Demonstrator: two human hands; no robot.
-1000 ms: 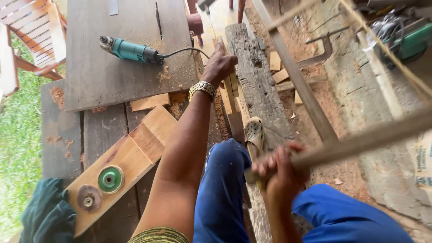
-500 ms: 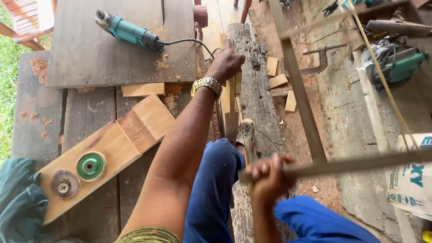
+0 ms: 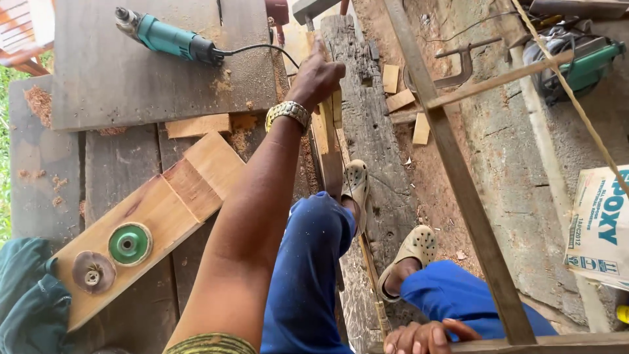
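The left hand (image 3: 316,77) reaches far forward with the arm straight, fingers curled down over the top of a narrow wooden strip (image 3: 325,141) that stands on edge against the side of a dark weathered beam (image 3: 367,124); a metal watch (image 3: 287,113) sits on the wrist. The right hand (image 3: 426,337) shows only at the bottom edge, its fingers wrapped over a wooden frame (image 3: 458,190) whose long rail slants up across the view. Both feet in pale clogs (image 3: 415,248) rest on and beside the beam, knees in blue trousers below. On the plank floor to the left lies a teal power tool (image 3: 171,39) with its cord running toward the strip, and nearer, a light wooden board (image 3: 164,210) carries a green disc (image 3: 130,243) and a brown disc (image 3: 93,271). Small offcuts (image 3: 400,99) and a metal clamp (image 3: 452,65) lie right of the beam.
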